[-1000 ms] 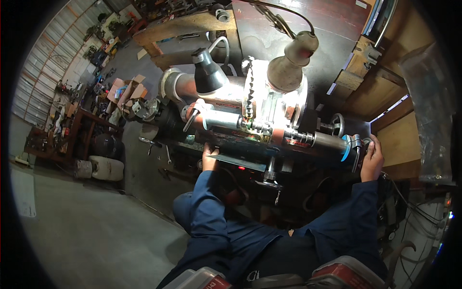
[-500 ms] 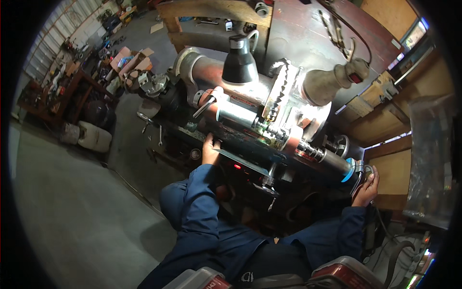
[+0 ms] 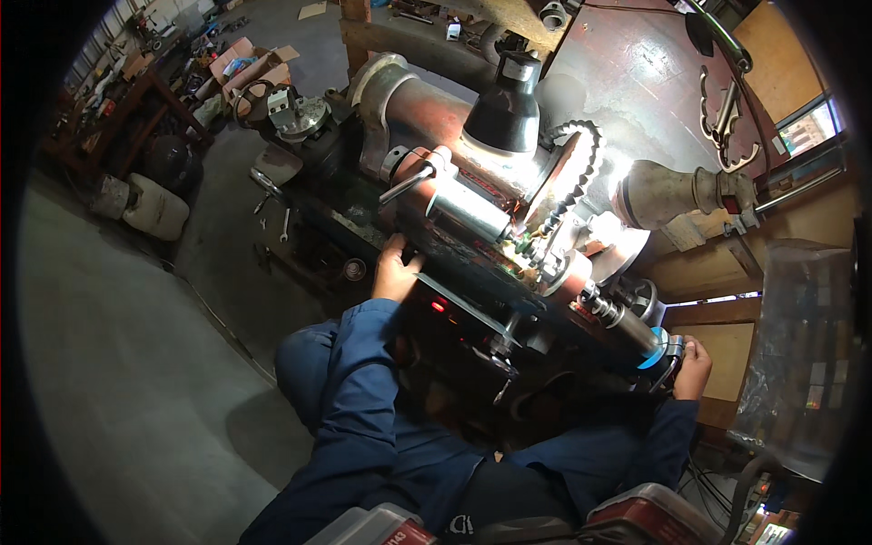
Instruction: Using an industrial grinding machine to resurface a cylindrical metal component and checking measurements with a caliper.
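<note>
A large metal machine with a long reddish body fills the middle. Along its near side runs a shaft carrying a shiny metal cylinder; to the right, a slimmer grey cylinder ends in a blue ring. My left hand rests at the machine's dark front edge, thumb and fingers apart; the fingertips are partly hidden. My right hand curls round the grey end fitting beyond the blue ring. A ring with a toothed edge stands behind the shaft, brightly lit.
A black lamp and a beige lamp hang over the machine. A crank handle juts out below its front. Clear plastic sheeting hangs at the right. On the floor at left lie a white container and cardboard boxes.
The whole view has shifted and tilted, with the machine's upper parts now further right. Both hands stay at the same places on the machine.
</note>
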The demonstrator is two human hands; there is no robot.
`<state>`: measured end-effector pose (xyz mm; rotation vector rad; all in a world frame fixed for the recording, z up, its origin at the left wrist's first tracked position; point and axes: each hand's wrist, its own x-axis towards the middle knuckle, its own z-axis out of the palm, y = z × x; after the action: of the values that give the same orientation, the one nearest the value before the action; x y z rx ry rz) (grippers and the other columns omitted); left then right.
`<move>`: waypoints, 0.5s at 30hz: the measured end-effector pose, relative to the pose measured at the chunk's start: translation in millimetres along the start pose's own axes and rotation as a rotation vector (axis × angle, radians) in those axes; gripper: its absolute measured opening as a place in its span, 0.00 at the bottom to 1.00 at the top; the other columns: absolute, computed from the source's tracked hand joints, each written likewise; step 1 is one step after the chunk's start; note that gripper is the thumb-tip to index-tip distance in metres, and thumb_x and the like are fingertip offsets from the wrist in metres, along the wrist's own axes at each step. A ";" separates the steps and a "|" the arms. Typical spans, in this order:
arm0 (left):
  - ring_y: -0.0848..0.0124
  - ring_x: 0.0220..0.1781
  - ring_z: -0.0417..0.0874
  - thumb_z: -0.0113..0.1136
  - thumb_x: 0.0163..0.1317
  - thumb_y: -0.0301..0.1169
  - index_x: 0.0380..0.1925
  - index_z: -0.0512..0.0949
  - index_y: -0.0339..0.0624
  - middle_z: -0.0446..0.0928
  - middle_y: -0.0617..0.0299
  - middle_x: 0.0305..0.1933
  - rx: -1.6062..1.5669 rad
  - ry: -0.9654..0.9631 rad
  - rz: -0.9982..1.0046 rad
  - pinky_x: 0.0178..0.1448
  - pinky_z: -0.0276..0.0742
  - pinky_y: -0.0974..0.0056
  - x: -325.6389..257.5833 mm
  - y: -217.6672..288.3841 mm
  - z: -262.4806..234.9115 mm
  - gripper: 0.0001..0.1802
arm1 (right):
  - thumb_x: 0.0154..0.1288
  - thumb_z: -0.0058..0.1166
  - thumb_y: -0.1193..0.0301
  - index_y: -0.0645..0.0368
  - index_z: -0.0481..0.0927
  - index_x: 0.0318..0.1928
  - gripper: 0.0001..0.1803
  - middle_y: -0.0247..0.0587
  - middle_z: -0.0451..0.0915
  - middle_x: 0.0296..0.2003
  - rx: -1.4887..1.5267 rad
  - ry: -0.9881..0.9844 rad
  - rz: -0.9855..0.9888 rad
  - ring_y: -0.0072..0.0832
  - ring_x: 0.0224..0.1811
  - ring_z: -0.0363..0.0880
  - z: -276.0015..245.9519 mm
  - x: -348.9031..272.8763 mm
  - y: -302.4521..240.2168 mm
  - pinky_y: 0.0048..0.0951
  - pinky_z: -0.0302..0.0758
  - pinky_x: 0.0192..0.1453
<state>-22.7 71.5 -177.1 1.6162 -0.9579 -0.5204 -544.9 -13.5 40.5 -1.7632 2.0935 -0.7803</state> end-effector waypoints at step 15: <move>0.52 0.41 0.79 0.58 0.51 0.21 0.33 0.72 0.34 0.75 0.49 0.35 -0.096 0.055 0.058 0.46 0.72 0.61 -1.7 45.2 -7.3 0.09 | 0.75 0.40 0.65 0.67 0.77 0.51 0.19 0.50 0.81 0.47 0.062 0.488 -0.217 0.38 0.50 0.78 34.2 -42.1 12.2 0.33 0.70 0.58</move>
<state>-32.1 75.4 -132.4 1.5050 -0.9223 -0.4724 -527.4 21.3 0.8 -1.9356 2.1431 -1.4453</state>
